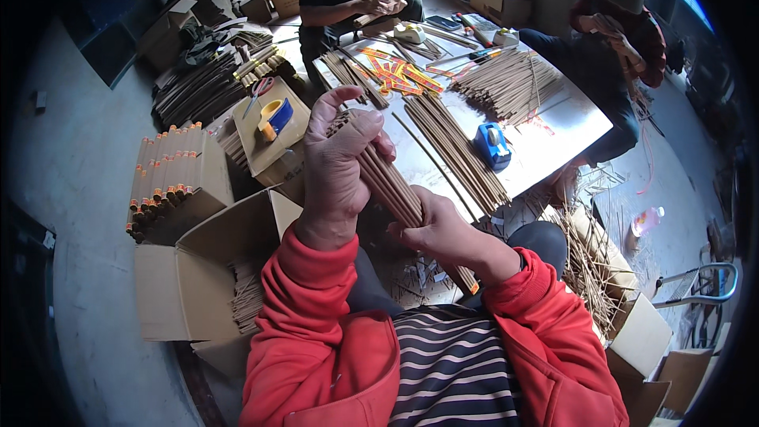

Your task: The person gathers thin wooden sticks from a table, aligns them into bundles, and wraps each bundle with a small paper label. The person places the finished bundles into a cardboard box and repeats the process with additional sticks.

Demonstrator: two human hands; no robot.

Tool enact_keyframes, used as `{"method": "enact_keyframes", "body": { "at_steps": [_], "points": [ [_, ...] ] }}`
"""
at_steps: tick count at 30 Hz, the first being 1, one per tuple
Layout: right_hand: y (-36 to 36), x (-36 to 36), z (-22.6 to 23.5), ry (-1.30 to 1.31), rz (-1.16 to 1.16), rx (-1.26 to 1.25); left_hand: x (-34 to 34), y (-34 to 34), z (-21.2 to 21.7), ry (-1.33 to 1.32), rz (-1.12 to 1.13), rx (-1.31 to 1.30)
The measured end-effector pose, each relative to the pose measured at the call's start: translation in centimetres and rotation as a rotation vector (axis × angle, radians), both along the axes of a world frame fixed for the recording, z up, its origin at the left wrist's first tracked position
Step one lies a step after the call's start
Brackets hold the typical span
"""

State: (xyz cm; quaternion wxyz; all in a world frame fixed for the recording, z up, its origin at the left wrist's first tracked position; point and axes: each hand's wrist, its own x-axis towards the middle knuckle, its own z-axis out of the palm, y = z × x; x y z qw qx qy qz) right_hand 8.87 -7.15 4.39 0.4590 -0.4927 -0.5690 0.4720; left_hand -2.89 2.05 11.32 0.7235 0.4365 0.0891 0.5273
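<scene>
A thick bundle of brown incense sticks (389, 187) slants across my front, over the near edge of the table. My left hand (340, 166) is curled round its upper end, with the thumb pressed near the stick tips. Lower down, my right hand (455, 233) wraps the bundle. A red and yellow label (470, 283) shows at its lower end, below the right hand. Beyond my hands, long loose incense sticks (455, 154) lie in a row on the white table (545, 158). A blue tape dispenser (492, 146) stands beside them.
Red and yellow labels (398, 75) and a wide stick pile (510, 83) cover the far table. At left are scissors (259, 91), a tape roll (274, 116), stacked bundles (168, 162) and an open carton (225, 237). A carton of loose sticks (593, 269) stands right. Two people work opposite.
</scene>
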Motion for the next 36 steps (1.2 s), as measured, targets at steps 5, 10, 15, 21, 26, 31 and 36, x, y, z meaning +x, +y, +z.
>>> {"method": "enact_keyframes", "body": {
  "at_steps": [5,10,15,21,26,31,36],
  "points": [
    [-0.2,0.6,-0.2,0.007,0.105,0.014,-0.3,0.2,-0.1,-0.076,-0.149,0.034],
    [0.6,0.4,-0.1,0.083,0.165,0.116,0.3,-1.0,0.1,0.01,-0.126,0.117],
    [-0.4,0.1,3.4,0.153,0.183,-0.182,0.3,-0.7,-0.2,-0.086,-0.313,0.141],
    [0.1,0.0,0.9,-0.04,-0.078,0.113,0.4,-2.6,-1.9,0.1,-0.064,0.196],
    [0.0,-0.9,1.0,-0.141,-0.135,0.229,0.6,-5.2,-1.3,0.153,0.047,0.073],
    [1.9,-0.7,1.8,-0.087,-0.149,0.679,0.4,-4.2,1.2,0.283,0.076,0.484],
    [4.3,-0.1,-0.6,0.027,-0.172,0.599,2.7,-2.7,0.3,0.33,0.195,0.367]
  ]
}}
